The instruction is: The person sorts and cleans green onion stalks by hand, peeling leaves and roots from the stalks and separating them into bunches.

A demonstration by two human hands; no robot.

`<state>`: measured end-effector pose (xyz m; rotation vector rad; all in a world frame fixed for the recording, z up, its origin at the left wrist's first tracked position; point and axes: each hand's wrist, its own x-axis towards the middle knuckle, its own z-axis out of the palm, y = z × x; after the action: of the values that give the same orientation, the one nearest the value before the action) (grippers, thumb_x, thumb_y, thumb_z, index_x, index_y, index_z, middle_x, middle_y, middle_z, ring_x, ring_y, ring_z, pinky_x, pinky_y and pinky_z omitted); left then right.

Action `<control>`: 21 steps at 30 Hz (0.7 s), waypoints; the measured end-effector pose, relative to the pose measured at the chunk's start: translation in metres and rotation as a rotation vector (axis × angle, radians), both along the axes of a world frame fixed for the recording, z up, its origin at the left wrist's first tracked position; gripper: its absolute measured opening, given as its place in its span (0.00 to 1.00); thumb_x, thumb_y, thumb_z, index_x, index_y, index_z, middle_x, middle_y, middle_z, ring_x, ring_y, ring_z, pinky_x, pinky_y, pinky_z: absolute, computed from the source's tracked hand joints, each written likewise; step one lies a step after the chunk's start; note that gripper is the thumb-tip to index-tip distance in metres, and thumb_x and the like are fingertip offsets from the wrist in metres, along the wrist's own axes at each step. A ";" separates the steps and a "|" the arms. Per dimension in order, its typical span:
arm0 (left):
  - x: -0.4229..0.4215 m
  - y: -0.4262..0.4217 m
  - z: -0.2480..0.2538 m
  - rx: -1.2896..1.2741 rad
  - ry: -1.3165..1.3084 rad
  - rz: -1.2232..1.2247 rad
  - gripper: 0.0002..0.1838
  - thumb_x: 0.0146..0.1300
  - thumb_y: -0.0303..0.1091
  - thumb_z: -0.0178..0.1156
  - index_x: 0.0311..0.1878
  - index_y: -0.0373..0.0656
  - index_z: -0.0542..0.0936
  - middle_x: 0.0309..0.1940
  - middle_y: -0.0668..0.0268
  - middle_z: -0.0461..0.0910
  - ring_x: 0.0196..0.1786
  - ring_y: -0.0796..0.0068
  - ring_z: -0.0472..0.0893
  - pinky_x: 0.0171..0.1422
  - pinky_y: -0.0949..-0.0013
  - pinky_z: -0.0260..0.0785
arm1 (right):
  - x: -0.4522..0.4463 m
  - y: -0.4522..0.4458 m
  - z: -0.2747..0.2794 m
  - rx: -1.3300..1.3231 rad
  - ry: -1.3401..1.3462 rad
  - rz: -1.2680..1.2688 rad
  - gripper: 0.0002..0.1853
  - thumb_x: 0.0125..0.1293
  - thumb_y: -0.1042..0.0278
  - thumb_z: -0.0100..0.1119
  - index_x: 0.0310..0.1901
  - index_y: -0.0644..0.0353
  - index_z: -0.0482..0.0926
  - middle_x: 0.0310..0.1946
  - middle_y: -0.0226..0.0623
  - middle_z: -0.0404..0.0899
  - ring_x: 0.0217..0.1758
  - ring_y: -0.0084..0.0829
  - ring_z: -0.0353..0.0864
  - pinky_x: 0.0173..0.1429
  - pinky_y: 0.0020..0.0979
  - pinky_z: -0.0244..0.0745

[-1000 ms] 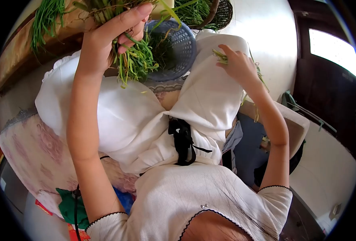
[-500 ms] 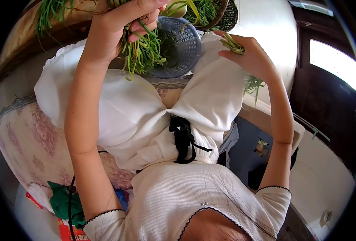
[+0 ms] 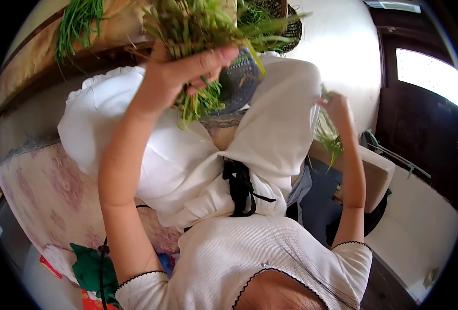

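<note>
My left hand (image 3: 190,72) is closed around a thick bunch of garlic chives (image 3: 187,31). The pale stem ends show above the fist, and green leaves hang beneath it. At the outer side of my knee, my right hand (image 3: 337,108) grips a smaller bunch of chives (image 3: 331,140) whose leaves droop below; motion blurs its fingers somewhat. Partly hidden behind the left hand's bunch stands a grey-blue perforated plastic basket (image 3: 243,80), between my knees.
More long green leaves (image 3: 79,31) hang over the edge of a wooden table (image 3: 27,67) at the far left. A dark woven basket (image 3: 292,31) with greens sits beyond the plastic one. I sit on a flowered cushion (image 3: 58,181). A dark door (image 3: 420,108) is at right.
My right hand has moved outward and back toward my body, its fingers now closed on the small bunch. The left hand has shifted slightly right and nearer, bringing more of its bunch into view.
</note>
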<state>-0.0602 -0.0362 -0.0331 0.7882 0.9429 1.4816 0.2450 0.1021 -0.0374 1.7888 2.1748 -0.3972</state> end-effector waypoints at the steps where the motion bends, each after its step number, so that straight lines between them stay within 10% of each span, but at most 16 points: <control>1: 0.003 -0.001 0.002 -0.022 -0.012 -0.048 0.07 0.50 0.32 0.50 0.24 0.41 0.64 0.08 0.74 0.57 0.11 0.87 0.55 0.11 0.83 0.42 | 0.001 -0.007 -0.006 0.028 -0.023 -0.005 0.13 0.48 0.63 0.55 0.25 0.66 0.71 0.19 0.45 0.71 0.22 0.40 0.70 0.29 0.34 0.64; 10: 0.028 -0.008 0.005 -0.045 -0.209 -0.322 0.12 0.45 0.33 0.56 0.25 0.42 0.62 0.10 0.72 0.58 0.12 0.86 0.56 0.12 0.83 0.44 | 0.015 -0.047 -0.002 -0.314 0.274 0.076 0.08 0.51 0.69 0.48 0.26 0.65 0.72 0.16 0.45 0.69 0.17 0.37 0.67 0.26 0.33 0.63; 14: 0.026 -0.008 0.010 -0.048 -0.214 -0.341 0.11 0.46 0.31 0.56 0.25 0.42 0.62 0.09 0.73 0.58 0.12 0.86 0.56 0.12 0.83 0.44 | 0.013 -0.122 0.006 -0.660 -0.144 0.799 0.11 0.44 0.75 0.46 0.32 0.56 0.72 0.18 0.42 0.72 0.20 0.37 0.74 0.25 0.33 0.69; 21: 0.033 0.010 0.027 -0.043 -0.155 -0.362 0.09 0.47 0.26 0.54 0.26 0.42 0.62 0.10 0.73 0.58 0.11 0.86 0.57 0.12 0.83 0.45 | 0.012 -0.079 0.042 -0.286 -0.028 0.466 0.14 0.45 0.62 0.57 0.33 0.58 0.72 0.19 0.41 0.73 0.22 0.38 0.73 0.28 0.32 0.68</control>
<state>-0.0270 -0.0267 -0.0064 0.7558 0.6719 1.1837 0.2572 0.0235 0.0048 1.0917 2.2864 -0.5304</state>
